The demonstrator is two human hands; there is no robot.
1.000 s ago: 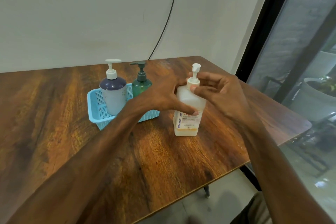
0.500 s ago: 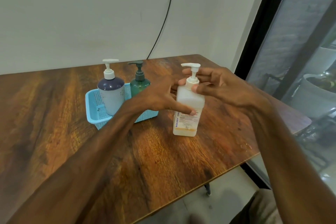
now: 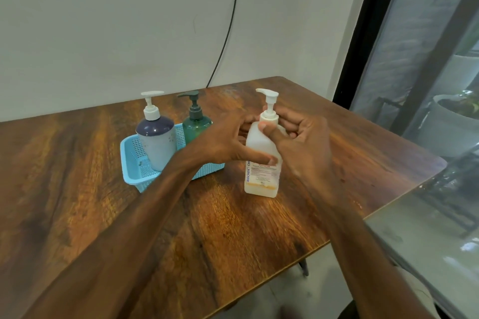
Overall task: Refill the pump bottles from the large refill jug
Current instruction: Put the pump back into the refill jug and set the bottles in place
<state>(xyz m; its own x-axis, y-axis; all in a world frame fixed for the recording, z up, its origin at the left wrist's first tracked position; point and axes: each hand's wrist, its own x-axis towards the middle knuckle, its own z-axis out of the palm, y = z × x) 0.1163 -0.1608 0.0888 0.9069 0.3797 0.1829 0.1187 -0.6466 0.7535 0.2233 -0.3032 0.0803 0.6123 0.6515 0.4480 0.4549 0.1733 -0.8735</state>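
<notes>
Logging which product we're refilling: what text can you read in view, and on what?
"BIOCHEK": runs vertically up the label on the white pump bottle.
"CH": follows it; the rest is hidden under the left hand thumb.
Remaining print on that label: too blurred to read.
On the purple-topped bottle and green bottle in the blue basket: no readable text.

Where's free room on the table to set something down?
Free: bare wood left of the blue basket to the table edge; the near strip in front of the white bottle, between the forearms; the right corner past the right hand. Crowded: the gap between basket and white bottle, where the left hand grips it.
</notes>
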